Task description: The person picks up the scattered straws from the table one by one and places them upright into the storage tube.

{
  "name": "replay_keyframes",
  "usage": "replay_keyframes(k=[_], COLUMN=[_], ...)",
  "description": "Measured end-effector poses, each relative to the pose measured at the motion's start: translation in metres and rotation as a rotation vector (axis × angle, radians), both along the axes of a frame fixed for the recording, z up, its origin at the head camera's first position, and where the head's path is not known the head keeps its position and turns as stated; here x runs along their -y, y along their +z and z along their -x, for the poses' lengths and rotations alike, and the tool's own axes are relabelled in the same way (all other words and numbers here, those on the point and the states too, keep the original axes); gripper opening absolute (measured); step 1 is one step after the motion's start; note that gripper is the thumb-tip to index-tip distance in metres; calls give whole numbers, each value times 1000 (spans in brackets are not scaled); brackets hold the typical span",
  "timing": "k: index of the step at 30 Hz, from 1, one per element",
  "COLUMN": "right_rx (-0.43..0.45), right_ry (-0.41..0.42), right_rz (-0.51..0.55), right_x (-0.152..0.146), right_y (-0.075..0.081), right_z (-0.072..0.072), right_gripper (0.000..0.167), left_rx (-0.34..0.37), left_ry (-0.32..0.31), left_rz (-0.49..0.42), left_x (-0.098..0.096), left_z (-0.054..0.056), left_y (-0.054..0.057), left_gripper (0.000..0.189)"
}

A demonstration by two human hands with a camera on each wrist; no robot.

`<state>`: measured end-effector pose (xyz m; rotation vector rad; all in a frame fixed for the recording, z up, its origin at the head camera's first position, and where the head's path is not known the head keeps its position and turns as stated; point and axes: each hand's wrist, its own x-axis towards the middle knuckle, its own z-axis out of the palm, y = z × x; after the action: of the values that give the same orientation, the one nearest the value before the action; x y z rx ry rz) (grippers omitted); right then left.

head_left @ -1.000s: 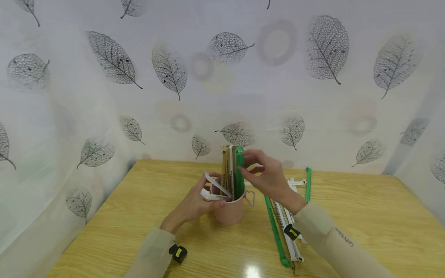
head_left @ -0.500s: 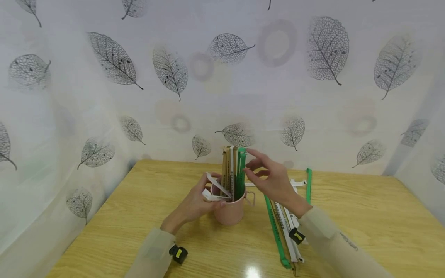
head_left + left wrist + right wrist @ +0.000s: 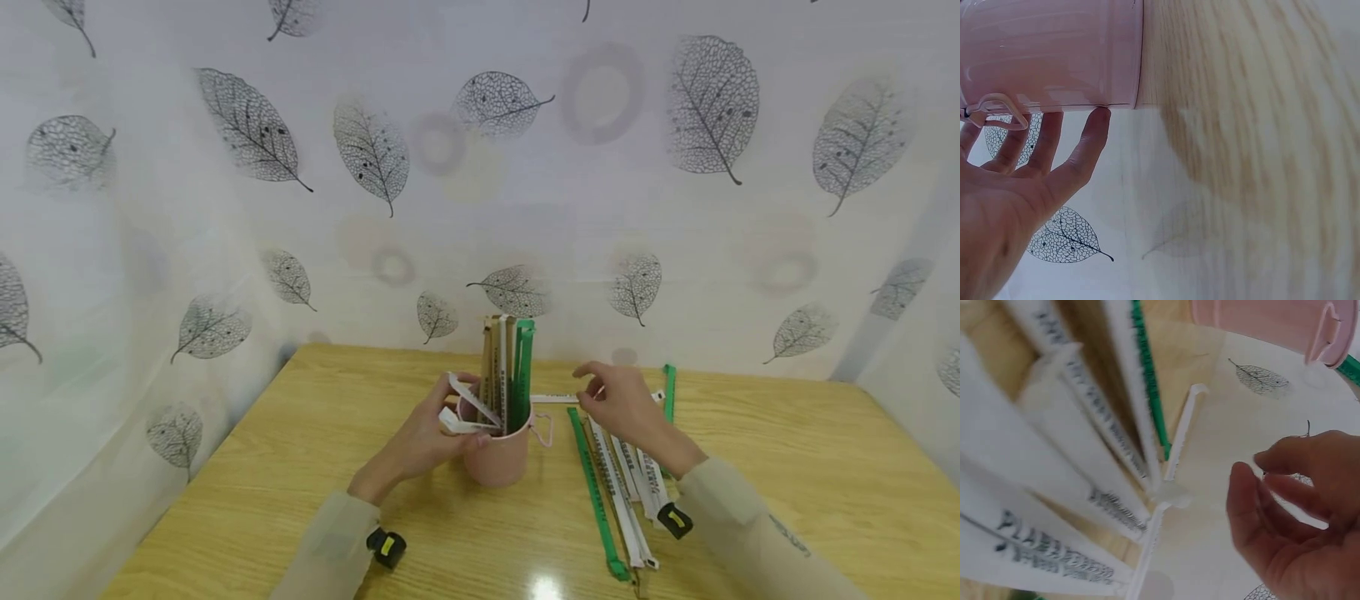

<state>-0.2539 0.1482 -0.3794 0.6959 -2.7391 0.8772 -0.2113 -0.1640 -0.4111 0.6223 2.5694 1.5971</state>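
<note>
My left hand (image 3: 420, 437) holds a pink mug (image 3: 497, 462) with a heart-shaped handle, its fingers curled against the side in the left wrist view. Upright in the mug stand brown, white and green paper-wrapped straws (image 3: 524, 367). A bent white straw (image 3: 467, 423) sticks out over the rim by the left thumb. To the right of the mug, my right hand (image 3: 622, 408) hovers over loose wrapped straws (image 3: 618, 496), fingers loosely bent. In the right wrist view a gap shows between thumb and fingertips, with nothing held. Printed white straws (image 3: 1054, 550) lie close to that camera.
A green straw (image 3: 670, 387) lies at the back right of the pile, and a white straw (image 3: 555, 398) lies crosswise behind it. The wooden table (image 3: 300, 450) meets a leaf-patterned cloth (image 3: 517, 208) at its back edge.
My right hand has let go of the green straws in the mug and moved right, above the loose straws. The left hand stays on the mug.
</note>
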Motion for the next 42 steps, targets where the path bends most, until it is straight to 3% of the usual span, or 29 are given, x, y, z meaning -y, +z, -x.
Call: replay_keyframes(k=[7, 12, 25, 33, 39, 42], right_rx=[247, 310, 325, 292, 171, 158], right_ry=[-46, -57, -73, -99, -120, -133], right_rz=[-112, -115, -106, -58, 19, 60], right_x=[-8, -10, -11, -21, -33, -37], right_y=[-11, -18, -18, 6, 26, 34], right_z=[-6, -7, -9, -11, -11, -14], right_gripper=[34, 37, 49, 49, 47, 46], left_rx=[-2, -4, -5, -1, 15, 20], left_ry=[-3, -4, 12, 3, 7, 6], left_rz=[4, 6, -1, -7, -14, -16], left_x=[0, 0, 0, 0, -1, -1], left_z=[0, -1, -2, -2, -2, -2], left_y=[0, 1, 1, 0, 0, 1], left_gripper=[69, 69, 71, 70, 71, 71])
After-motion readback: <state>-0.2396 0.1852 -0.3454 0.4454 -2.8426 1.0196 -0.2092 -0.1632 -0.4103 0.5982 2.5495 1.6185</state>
